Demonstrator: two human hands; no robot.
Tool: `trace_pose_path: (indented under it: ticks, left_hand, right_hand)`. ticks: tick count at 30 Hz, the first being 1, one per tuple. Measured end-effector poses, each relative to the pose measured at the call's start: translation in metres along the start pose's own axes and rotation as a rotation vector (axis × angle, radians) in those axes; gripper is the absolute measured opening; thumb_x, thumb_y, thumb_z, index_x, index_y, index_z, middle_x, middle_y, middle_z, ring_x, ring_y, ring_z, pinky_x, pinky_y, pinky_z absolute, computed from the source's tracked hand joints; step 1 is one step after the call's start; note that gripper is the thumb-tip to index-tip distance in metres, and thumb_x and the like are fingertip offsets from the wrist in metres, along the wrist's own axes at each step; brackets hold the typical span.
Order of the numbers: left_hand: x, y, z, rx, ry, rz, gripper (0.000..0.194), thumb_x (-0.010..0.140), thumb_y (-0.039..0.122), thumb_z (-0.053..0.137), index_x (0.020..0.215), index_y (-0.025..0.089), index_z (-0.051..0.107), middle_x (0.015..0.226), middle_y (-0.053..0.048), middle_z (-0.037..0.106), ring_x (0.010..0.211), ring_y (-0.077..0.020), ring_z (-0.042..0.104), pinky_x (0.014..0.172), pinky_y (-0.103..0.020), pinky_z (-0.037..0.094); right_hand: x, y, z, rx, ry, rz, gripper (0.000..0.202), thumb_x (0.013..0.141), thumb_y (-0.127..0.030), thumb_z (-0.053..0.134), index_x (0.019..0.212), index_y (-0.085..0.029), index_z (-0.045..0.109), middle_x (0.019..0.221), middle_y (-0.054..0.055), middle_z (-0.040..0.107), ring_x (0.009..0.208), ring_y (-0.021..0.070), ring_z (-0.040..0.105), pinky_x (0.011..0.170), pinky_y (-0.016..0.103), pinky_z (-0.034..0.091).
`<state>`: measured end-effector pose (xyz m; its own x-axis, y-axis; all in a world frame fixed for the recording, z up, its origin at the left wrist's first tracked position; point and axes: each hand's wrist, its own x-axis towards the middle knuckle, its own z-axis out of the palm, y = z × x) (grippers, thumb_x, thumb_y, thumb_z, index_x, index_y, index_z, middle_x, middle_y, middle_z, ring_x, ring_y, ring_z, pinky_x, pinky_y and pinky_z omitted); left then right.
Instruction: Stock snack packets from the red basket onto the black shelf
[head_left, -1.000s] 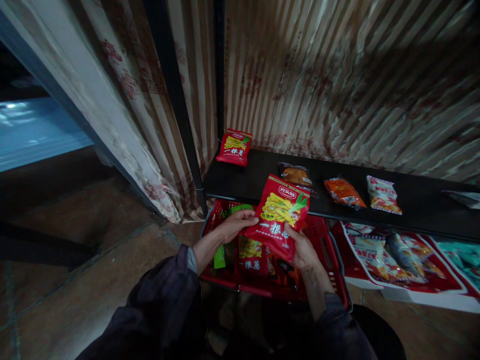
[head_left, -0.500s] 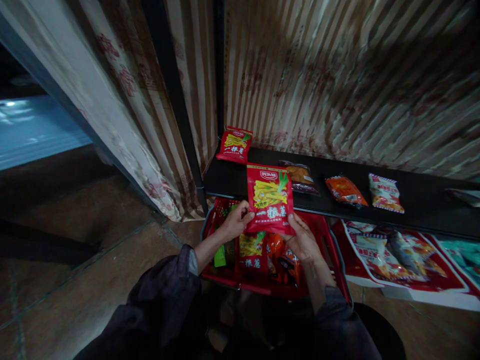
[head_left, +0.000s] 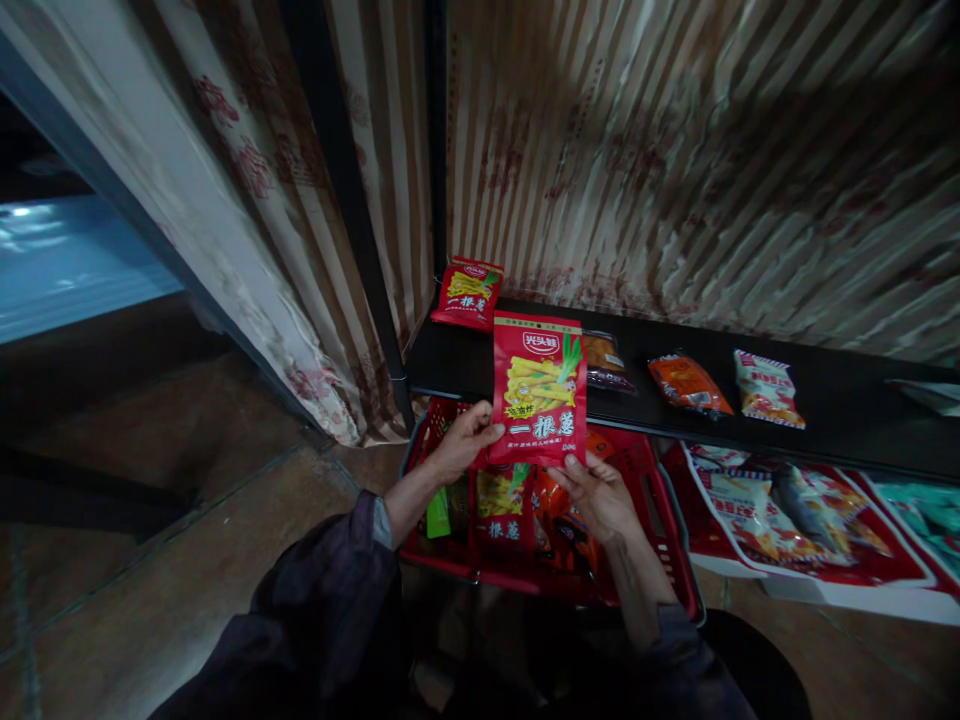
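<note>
Red onion-stick snack bags: three – one held upright [head_left: 538, 392] by the left hand [head_left: 461, 447] and right hand [head_left: 600, 495], one [head_left: 467, 293] at the far left of the black shelf [head_left: 847, 400], one [head_left: 501, 505] in the red basket [head_left: 660, 500] near the hands. Other packets on the shelf: three – a brown one [head_left: 604, 358] partly behind the held bag, an orange one [head_left: 688, 384], a white-and-red one [head_left: 766, 388] to the right. Baskets: one, with also a green packet [head_left: 439, 510] at left and orange packets [head_left: 559, 500] whose count cannot be told; hands: two.
</note>
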<state>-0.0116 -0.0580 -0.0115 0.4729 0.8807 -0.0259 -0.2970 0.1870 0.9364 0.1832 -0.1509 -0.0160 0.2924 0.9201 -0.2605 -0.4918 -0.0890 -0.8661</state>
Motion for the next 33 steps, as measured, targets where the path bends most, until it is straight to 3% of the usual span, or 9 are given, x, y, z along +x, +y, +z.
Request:
trace_pose_path:
  ticks: [2, 6, 9, 13, 17, 21, 26, 30, 33]
  left_hand:
    - [0.001, 0.007, 0.0, -0.083, 0.011, -0.026, 0.041, 0.062, 0.044, 0.084, 0.085, 0.017, 0.063, 0.085, 0.0, 0.068, 0.083, -0.0163, 0.062, 0.08, -0.027, 0.046]
    - [0.009, 0.018, -0.002, -0.192, 0.15, 0.002, 0.049, 0.058, 0.046, 0.085, 0.095, 0.017, 0.07, 0.094, -0.005, 0.074, 0.093, -0.0224, 0.065, 0.088, -0.033, 0.046]
    - [0.016, 0.016, -0.006, -0.144, 0.283, 0.044, 0.047, 0.054, 0.046, 0.087, 0.087, 0.016, 0.072, 0.085, -0.004, 0.074, 0.087, -0.0221, 0.066, 0.082, -0.033, 0.048]
    - [0.02, 0.01, -0.009, -0.073, 0.365, 0.091, 0.044, 0.056, 0.049, 0.084, 0.082, 0.016, 0.073, 0.078, -0.002, 0.074, 0.074, -0.0187, 0.065, 0.072, -0.03, 0.049]
    - [0.018, 0.014, -0.011, -0.057, 0.336, 0.061, 0.045, 0.055, 0.052, 0.084, 0.077, 0.014, 0.073, 0.074, -0.003, 0.074, 0.07, -0.0183, 0.065, 0.072, -0.031, 0.051]
    - [0.019, 0.02, -0.012, -0.16, 0.256, -0.003, 0.049, 0.051, 0.046, 0.088, 0.085, 0.014, 0.074, 0.081, -0.005, 0.076, 0.076, -0.021, 0.068, 0.08, -0.035, 0.052]
    - [0.024, 0.021, -0.014, -0.202, 0.305, -0.025, 0.05, 0.048, 0.048, 0.089, 0.081, 0.014, 0.072, 0.076, -0.005, 0.075, 0.069, -0.0199, 0.068, 0.076, -0.035, 0.053]
    - [0.025, 0.021, -0.021, -0.181, 0.337, -0.031, 0.055, 0.053, 0.056, 0.085, 0.086, 0.015, 0.071, 0.081, -0.006, 0.075, 0.075, -0.02, 0.069, 0.074, -0.032, 0.053]
    - [0.022, 0.022, -0.025, -0.074, 0.286, -0.031, 0.052, 0.058, 0.056, 0.083, 0.09, 0.016, 0.071, 0.09, -0.007, 0.075, 0.079, -0.0185, 0.068, 0.068, -0.027, 0.052]
  right_hand:
    - [-0.003, -0.003, -0.005, -0.045, -0.037, 0.043, 0.034, 0.052, -0.035, 0.093, 0.078, -0.02, 0.077, 0.081, 0.002, 0.077, 0.07, 0.0161, 0.071, 0.073, 0.032, 0.063]
    - [-0.01, 0.001, -0.01, -0.112, -0.089, 0.124, 0.037, 0.052, -0.038, 0.093, 0.079, -0.017, 0.077, 0.08, 0.003, 0.077, 0.071, 0.0161, 0.071, 0.071, 0.03, 0.063]
    - [-0.014, 0.01, -0.008, -0.115, -0.076, 0.138, 0.036, 0.05, -0.039, 0.093, 0.075, -0.019, 0.077, 0.076, 0.002, 0.076, 0.067, 0.0166, 0.07, 0.071, 0.035, 0.063]
    - [-0.017, 0.018, -0.007, -0.104, -0.093, 0.155, 0.038, 0.048, -0.041, 0.094, 0.075, -0.019, 0.077, 0.077, 0.002, 0.076, 0.067, 0.0176, 0.07, 0.077, 0.041, 0.063]
    - [-0.017, 0.022, -0.013, -0.134, -0.105, 0.185, 0.039, 0.047, -0.043, 0.094, 0.075, -0.021, 0.077, 0.078, 0.002, 0.076, 0.069, 0.0198, 0.071, 0.079, 0.043, 0.062]
    - [-0.02, 0.024, -0.021, -0.174, -0.13, 0.209, 0.039, 0.053, -0.042, 0.092, 0.082, -0.02, 0.078, 0.083, 0.004, 0.077, 0.074, 0.022, 0.072, 0.08, 0.043, 0.061]
    - [-0.023, 0.03, -0.016, -0.117, -0.151, 0.225, 0.035, 0.061, -0.044, 0.088, 0.084, -0.02, 0.077, 0.079, 0.003, 0.076, 0.072, 0.0222, 0.073, 0.08, 0.043, 0.061]
    - [-0.017, 0.034, -0.005, 0.007, -0.05, 0.197, 0.032, 0.054, -0.04, 0.092, 0.07, -0.02, 0.073, 0.072, -0.001, 0.075, 0.066, 0.0175, 0.071, 0.086, 0.045, 0.061]
    - [-0.006, 0.033, 0.005, 0.118, 0.022, 0.132, 0.034, 0.046, -0.034, 0.096, 0.064, -0.021, 0.069, 0.069, -0.004, 0.073, 0.066, 0.0154, 0.07, 0.091, 0.048, 0.06]
